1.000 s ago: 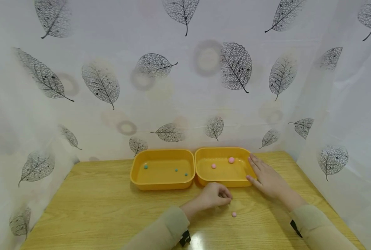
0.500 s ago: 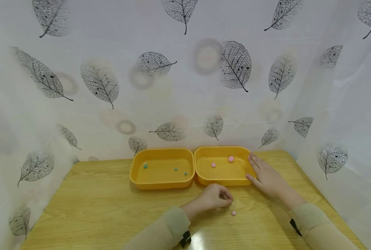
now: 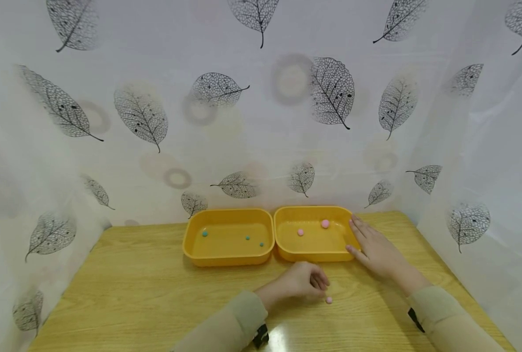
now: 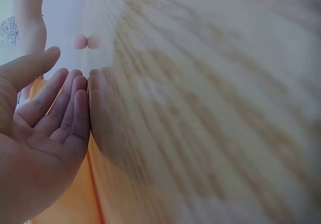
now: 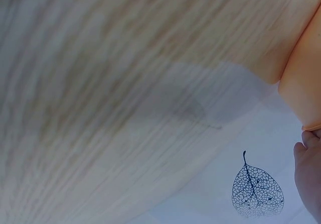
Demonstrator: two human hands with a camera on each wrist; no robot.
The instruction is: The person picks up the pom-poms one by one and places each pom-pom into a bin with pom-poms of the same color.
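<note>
A small pink ball (image 3: 329, 300) lies on the wooden table, just beyond the fingertips of my left hand (image 3: 307, 281). In the left wrist view the pink ball (image 4: 79, 41) sits past the fingers, with the thumb held apart from them and nothing in the palm. My right hand (image 3: 377, 252) rests at the right end of the right yellow tray (image 3: 314, 256), its fingers straight along the rim. The right wrist view catches those fingers (image 5: 308, 151) at the tray's edge. Inside this tray are two pink balls (image 3: 325, 224).
Left of it, side by side, stands another yellow tray (image 3: 228, 261) with three small teal balls (image 3: 205, 233). Behind the trays and along both sides hangs a white leaf-print curtain (image 3: 261, 137). The wooden table (image 3: 133, 288) extends to the left and front.
My left hand has shifted slightly toward the loose pink ball, and its thumb and fingers have loosened apart. My right hand stays at the tray.
</note>
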